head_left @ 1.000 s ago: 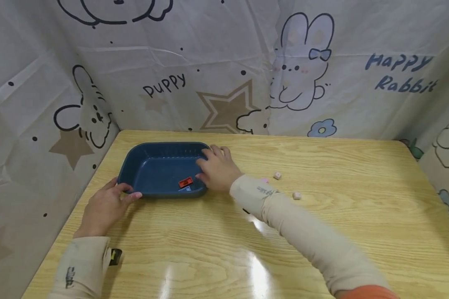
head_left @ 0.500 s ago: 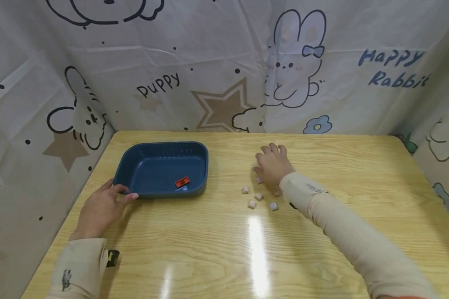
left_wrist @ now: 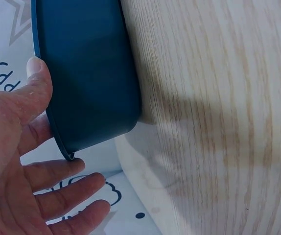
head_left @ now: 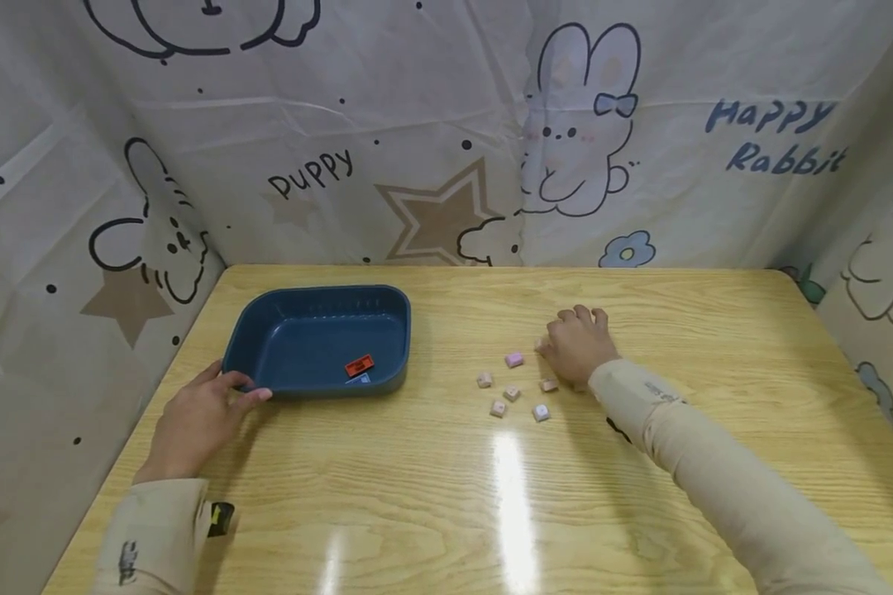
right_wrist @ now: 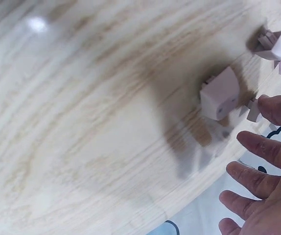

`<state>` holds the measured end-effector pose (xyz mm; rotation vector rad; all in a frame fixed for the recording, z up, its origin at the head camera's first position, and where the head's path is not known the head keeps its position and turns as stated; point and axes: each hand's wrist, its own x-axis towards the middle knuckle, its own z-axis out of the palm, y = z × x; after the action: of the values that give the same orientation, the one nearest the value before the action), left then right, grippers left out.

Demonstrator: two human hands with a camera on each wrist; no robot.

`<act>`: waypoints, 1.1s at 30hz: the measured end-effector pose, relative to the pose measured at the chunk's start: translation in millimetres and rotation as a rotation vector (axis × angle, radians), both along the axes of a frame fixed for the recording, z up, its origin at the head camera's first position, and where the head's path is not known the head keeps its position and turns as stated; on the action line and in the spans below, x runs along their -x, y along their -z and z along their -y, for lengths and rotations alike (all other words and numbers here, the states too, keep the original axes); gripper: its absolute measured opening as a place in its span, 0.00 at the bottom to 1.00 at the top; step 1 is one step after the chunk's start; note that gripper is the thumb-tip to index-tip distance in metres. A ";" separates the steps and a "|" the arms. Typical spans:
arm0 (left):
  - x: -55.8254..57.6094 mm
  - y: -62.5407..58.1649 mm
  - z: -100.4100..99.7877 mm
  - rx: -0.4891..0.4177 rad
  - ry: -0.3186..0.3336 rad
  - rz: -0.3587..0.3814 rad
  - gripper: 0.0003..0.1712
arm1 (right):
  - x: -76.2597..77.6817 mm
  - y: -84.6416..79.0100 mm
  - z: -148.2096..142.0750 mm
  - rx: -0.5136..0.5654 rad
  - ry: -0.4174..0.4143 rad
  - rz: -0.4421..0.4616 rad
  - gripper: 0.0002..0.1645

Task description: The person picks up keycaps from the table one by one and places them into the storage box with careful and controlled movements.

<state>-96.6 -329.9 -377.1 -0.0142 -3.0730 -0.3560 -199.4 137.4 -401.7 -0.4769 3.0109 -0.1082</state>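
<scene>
My left hand (head_left: pixel 197 421) pinches the near left corner of a dark blue plastic basin (head_left: pixel 405 339) between thumb and index finger, as the left wrist view also shows; its other fingers are spread below the rim. Inside the basin lie a small red rectangular piece (head_left: pixel 360 365) and a blue-and-white one (head_left: pixel 358 379). On the table's right half, my right hand (head_left: pixel 582 347) reaches down with fingers spread. Its thumb tip is right at a pale keycap (right_wrist: pixel 254 110), and the index fingertip is apart from it. Another pale pink keycap (right_wrist: pixel 220 95) is close by.
Several more keycaps lie loosely grouped on the wooden table (head_left: pixel 387 496) left of my right hand, among them a purple one (head_left: pixel 514 360) and a whitish one (head_left: pixel 541 412). A printed cloth (head_left: pixel 417 124) stands behind the table and along both sides.
My right hand has left the basin's right end and moved right, across the keycaps to their far right side. Several keycaps formerly behind the sleeve now show. My left hand stays at the basin's corner.
</scene>
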 end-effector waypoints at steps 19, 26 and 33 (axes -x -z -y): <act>-1.1 -0.1 -0.8 0.006 -0.016 0.036 0.32 | 1.4 -10.4 18.9 0.048 -0.040 -0.027 0.17; 0.2 0.1 0.1 0.004 -0.016 0.035 0.35 | 6.6 -28.7 50.5 0.063 -0.117 -0.073 0.17; 0.5 -1.1 -0.9 0.011 -0.012 0.036 0.33 | 3.8 -50.2 101.5 0.067 -0.250 -0.157 0.17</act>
<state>-97.1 -329.0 -376.0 0.0103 -3.1089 -0.3425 -203.3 35.9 -351.4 -0.9026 3.0730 -0.1613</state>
